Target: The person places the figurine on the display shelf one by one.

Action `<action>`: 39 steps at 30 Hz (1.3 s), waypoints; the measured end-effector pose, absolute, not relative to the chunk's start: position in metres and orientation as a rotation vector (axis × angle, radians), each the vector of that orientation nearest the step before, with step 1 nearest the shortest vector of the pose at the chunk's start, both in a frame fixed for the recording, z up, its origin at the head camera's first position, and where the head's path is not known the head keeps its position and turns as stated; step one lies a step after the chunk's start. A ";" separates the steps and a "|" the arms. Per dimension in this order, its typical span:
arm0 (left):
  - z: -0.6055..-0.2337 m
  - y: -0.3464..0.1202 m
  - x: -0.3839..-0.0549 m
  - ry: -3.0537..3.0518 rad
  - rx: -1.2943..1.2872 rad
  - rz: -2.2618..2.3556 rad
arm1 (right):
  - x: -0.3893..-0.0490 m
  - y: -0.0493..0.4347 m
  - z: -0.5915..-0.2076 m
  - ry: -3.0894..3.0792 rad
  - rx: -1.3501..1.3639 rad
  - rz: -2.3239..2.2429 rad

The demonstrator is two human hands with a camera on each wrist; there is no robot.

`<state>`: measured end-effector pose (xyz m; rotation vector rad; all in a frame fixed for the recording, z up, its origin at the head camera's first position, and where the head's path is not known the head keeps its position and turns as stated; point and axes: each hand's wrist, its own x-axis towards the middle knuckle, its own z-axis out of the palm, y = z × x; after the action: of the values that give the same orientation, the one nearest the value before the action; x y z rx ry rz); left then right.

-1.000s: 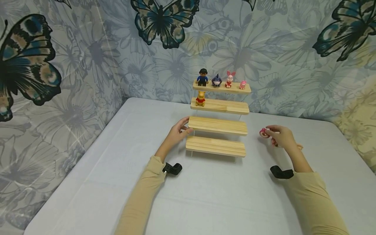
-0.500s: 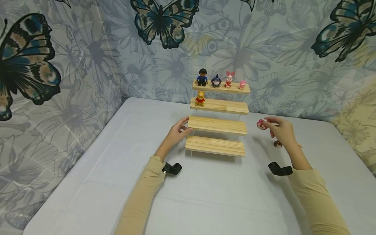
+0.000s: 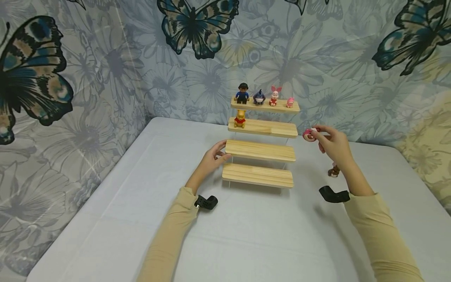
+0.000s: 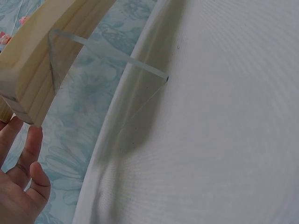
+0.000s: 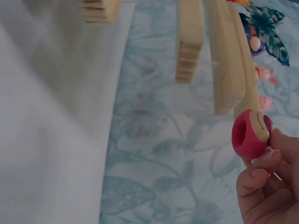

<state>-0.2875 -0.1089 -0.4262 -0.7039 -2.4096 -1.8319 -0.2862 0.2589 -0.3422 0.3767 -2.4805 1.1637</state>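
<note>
My right hand (image 3: 334,145) pinches a small pink toy figure (image 3: 309,135) between thumb and fingers, raised above the table to the right of a tiered wooden display shelf (image 3: 260,150). In the right wrist view the pink toy figure (image 5: 250,135) shows a cream face patch and a round hollow. My left hand (image 3: 212,156) holds the left end of the second-lowest board. Its fingertips meet the board's rounded end (image 4: 28,93) in the left wrist view. A brown-and-pink figure (image 3: 333,171) stands on the table, partly hidden behind my right wrist.
On the top board are a dark-haired toy person (image 3: 242,94), a grey-blue donkey (image 3: 259,98), a piglet (image 3: 275,96) and a small pink figure (image 3: 290,102). A yellow bear in red (image 3: 240,119) sits one board lower. Clear supports (image 4: 112,51) hold the boards above the white tablecloth (image 3: 141,180).
My right hand has lifted the pink figure upward and slightly left, toward the upper boards. This uncovers the brown-and-pink figure on the table. The left hand stays where it was.
</note>
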 end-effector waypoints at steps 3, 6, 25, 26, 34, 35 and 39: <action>-0.417 -0.109 -0.281 -2.418 -0.707 -1.831 | -0.294 0.256 -0.341 -2.486 0.407 1.153; -0.403 -0.110 -0.271 -2.435 -0.702 -1.828 | -0.307 0.255 -0.345 -2.492 0.428 1.172; -0.395 -0.111 -0.265 -2.452 -0.698 -1.813 | -0.290 0.148 -0.301 -2.416 0.716 1.343; -0.395 -0.110 -0.265 -2.451 -0.701 -1.813 | -0.294 0.146 -0.304 -2.417 0.715 1.344; -0.395 -0.109 -0.267 -2.442 -0.720 -1.816 | -0.310 0.127 -0.315 -2.461 0.685 1.288; -0.394 -0.109 -0.267 -2.445 -0.718 -1.813 | -0.311 0.126 -0.315 -2.465 0.684 1.278; -0.395 -0.109 -0.267 -2.451 -0.718 -1.802 | -0.315 0.121 -0.316 -2.498 0.665 1.290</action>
<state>-0.2672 -0.1089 -0.3952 -0.7184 -2.4513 -1.8017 -0.3147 0.1215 -0.3159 0.6645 -2.4984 1.2898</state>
